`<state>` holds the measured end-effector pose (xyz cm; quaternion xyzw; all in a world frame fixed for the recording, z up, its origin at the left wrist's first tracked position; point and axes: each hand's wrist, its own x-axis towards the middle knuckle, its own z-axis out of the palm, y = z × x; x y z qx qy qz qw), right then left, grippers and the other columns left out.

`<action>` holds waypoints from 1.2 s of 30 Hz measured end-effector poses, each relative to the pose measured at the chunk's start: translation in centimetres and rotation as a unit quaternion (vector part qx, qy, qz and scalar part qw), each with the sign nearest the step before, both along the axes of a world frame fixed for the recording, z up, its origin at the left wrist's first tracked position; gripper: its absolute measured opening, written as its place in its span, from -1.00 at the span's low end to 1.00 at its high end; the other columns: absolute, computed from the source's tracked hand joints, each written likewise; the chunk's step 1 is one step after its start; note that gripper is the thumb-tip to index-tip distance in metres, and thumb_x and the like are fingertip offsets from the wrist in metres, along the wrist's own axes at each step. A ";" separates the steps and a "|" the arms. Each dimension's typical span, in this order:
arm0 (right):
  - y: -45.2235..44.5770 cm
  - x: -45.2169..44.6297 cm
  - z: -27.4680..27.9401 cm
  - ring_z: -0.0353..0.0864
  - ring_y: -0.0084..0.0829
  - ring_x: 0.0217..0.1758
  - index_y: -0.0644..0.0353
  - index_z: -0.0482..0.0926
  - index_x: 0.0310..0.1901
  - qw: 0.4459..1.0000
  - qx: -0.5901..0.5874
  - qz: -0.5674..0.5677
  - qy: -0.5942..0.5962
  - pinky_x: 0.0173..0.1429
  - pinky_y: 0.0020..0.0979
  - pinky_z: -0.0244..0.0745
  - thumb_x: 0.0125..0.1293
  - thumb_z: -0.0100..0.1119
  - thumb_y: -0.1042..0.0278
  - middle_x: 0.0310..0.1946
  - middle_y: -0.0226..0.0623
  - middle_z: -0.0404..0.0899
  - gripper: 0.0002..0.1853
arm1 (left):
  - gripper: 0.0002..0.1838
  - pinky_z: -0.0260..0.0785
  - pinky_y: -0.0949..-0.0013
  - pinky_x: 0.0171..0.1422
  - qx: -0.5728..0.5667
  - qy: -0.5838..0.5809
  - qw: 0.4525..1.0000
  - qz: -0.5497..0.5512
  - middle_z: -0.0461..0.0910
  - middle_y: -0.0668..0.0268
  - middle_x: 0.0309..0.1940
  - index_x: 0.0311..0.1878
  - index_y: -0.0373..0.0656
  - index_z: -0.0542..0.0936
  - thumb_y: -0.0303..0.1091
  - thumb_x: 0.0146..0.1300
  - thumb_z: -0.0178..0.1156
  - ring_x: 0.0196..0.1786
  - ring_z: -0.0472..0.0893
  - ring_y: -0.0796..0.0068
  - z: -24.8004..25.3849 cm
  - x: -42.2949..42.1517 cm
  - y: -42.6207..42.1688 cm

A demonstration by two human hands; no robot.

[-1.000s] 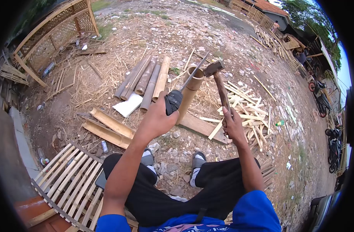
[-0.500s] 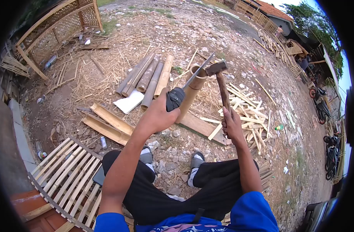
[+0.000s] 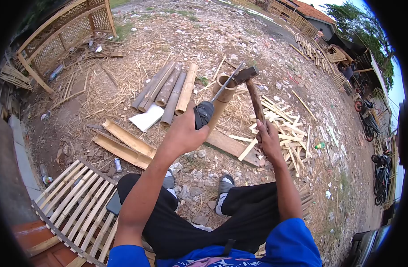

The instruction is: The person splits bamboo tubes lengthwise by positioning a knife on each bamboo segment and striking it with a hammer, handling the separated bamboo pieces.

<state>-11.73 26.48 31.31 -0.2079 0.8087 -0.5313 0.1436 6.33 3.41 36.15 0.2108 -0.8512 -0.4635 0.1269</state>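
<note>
My left hand [image 3: 186, 132] is closed around the black-wrapped handle of a machete [image 3: 205, 111]. Its blade lies across the open top of an upright bamboo tube [image 3: 222, 94], which stands by a wooden board [image 3: 234, 147] on the ground. My right hand [image 3: 269, 141] grips the wooden handle of a hammer [image 3: 255, 100]. The hammer's head is right at the blade, just beyond the tube's rim; whether they touch I cannot tell. The tube's lower part is partly hidden behind my left hand.
Several bamboo tubes [image 3: 169, 91] lie beyond my left hand, beside a white block [image 3: 147, 117]. Split bamboo halves [image 3: 123, 147] are nearer. Cut bamboo strips [image 3: 286, 135] are piled at right. A slatted bamboo panel [image 3: 77, 200] sits at lower left. Rubble covers the ground.
The hammer head has moved left and slightly down, closer to the blade over the bamboo tube. The machete in my left hand has shifted only slightly.
</note>
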 end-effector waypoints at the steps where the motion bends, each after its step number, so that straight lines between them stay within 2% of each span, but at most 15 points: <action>1: 0.0 -0.3 0.7 0.25 -0.68 -0.66 0.20 0.44 -0.21 1.000 0.004 0.004 0.020 -0.59 -0.54 0.16 0.46 0.09 -0.06 -0.64 -0.53 0.30 -0.59 | -0.34 0.46 0.00 -0.06 -0.005 -0.001 1.000 0.000 0.61 -0.27 -0.29 0.19 -0.51 0.29 -0.30 0.08 0.21 -0.17 0.66 -0.20 0.0 0.0 0.0; 4: -0.6 -0.5 3.0 0.30 -0.65 -0.57 0.26 0.48 -0.16 0.997 -0.003 0.000 0.074 -0.49 -0.50 0.22 0.46 0.07 -0.09 -0.58 -0.48 0.34 -0.54 | -0.45 0.41 0.13 -0.05 0.035 -0.010 0.999 0.026 0.59 -0.02 -0.29 0.14 -0.31 0.36 -0.32 0.09 0.23 -0.24 0.61 0.04 -0.3 -0.1 0.2; 7: -0.9 -1.1 4.5 0.33 -0.57 -0.53 0.26 0.52 -0.18 0.988 0.048 0.012 0.148 -0.42 -0.41 0.26 0.45 0.07 -0.12 -0.57 -0.43 0.37 -0.52 | -0.42 0.42 0.14 -0.06 0.078 -0.006 0.997 0.007 0.61 -0.01 -0.30 0.17 -0.32 0.35 -0.32 0.09 0.23 -0.27 0.62 0.06 -0.3 -0.1 -0.3; 10: -1.3 -1.1 4.7 0.34 -0.55 -0.51 0.27 0.52 -0.18 0.983 0.062 0.023 0.169 -0.39 -0.38 0.28 0.45 0.07 -0.11 -0.57 -0.40 0.39 -0.52 | -0.34 0.47 0.05 -0.06 0.024 0.021 0.999 0.015 0.62 -0.21 -0.27 0.24 -0.42 0.28 -0.32 0.10 0.20 -0.19 0.66 -0.17 -0.2 0.2 0.3; 14: -0.7 -1.1 3.6 0.41 -0.34 -0.50 0.32 0.49 -0.19 0.976 0.103 0.022 0.192 -0.34 -0.26 0.31 0.45 0.07 -0.09 -0.58 -0.13 0.45 -0.51 | -0.40 0.45 0.04 -0.04 0.034 -0.015 0.999 0.015 0.62 -0.19 -0.25 0.20 -0.34 0.32 -0.31 0.10 0.21 -0.18 0.65 -0.16 0.3 -0.3 1.0; 17: -0.4 -0.1 4.3 0.43 -0.24 -0.51 0.33 0.49 -0.18 0.968 0.112 0.036 0.220 -0.33 -0.18 0.33 0.45 0.08 -0.09 -0.57 -0.06 0.47 -0.50 | -0.51 0.41 0.03 0.01 0.021 0.007 1.000 0.023 0.61 -0.14 -0.25 0.10 -0.28 0.38 -0.31 0.11 0.21 -0.14 0.63 -0.18 -0.6 -0.2 0.2; 20: -0.1 -0.3 4.5 0.45 -0.18 -0.50 0.32 0.47 -0.18 0.969 0.133 0.031 0.207 -0.32 -0.16 0.33 0.44 0.08 -0.10 -0.56 -0.03 0.47 -0.50 | -0.52 0.40 0.04 -0.01 0.028 0.024 0.999 0.019 0.60 -0.12 -0.27 0.08 -0.30 0.38 -0.32 0.10 0.21 -0.14 0.62 -0.17 -1.1 -0.3 0.0; 29: 0.4 -1.0 5.0 0.47 -0.21 -0.46 0.29 0.47 -0.17 0.963 0.161 0.047 0.212 -0.29 -0.20 0.35 0.44 0.08 -0.09 -0.53 -0.06 0.46 -0.53 | -0.49 0.41 0.05 -0.06 0.007 0.023 1.000 0.005 0.59 -0.12 -0.27 0.10 -0.32 0.37 -0.32 0.08 0.21 -0.17 0.62 -0.13 -1.4 -0.7 -0.1; 34: 0.3 -1.8 7.0 0.44 -0.33 -0.45 0.29 0.51 -0.16 0.968 0.140 0.040 0.205 -0.30 -0.25 0.34 0.45 0.05 -0.14 -0.53 -0.17 0.47 -0.49 | -0.51 0.41 0.07 -0.05 0.016 0.029 0.999 0.018 0.58 -0.08 -0.28 0.08 -0.34 0.39 -0.33 0.08 0.20 -0.20 0.61 -0.09 -0.8 -0.5 0.4; 36: 0.2 -2.0 8.3 0.43 -0.44 -0.45 0.32 0.50 -0.19 0.976 0.095 0.033 0.193 -0.37 -0.30 0.32 0.45 0.03 -0.18 -0.55 -0.24 0.44 -0.44 | -0.51 0.41 0.07 -0.05 0.032 0.024 0.999 0.010 0.58 -0.08 -0.28 0.08 -0.35 0.39 -0.33 0.09 0.21 -0.20 0.61 -0.07 -0.5 -0.5 0.3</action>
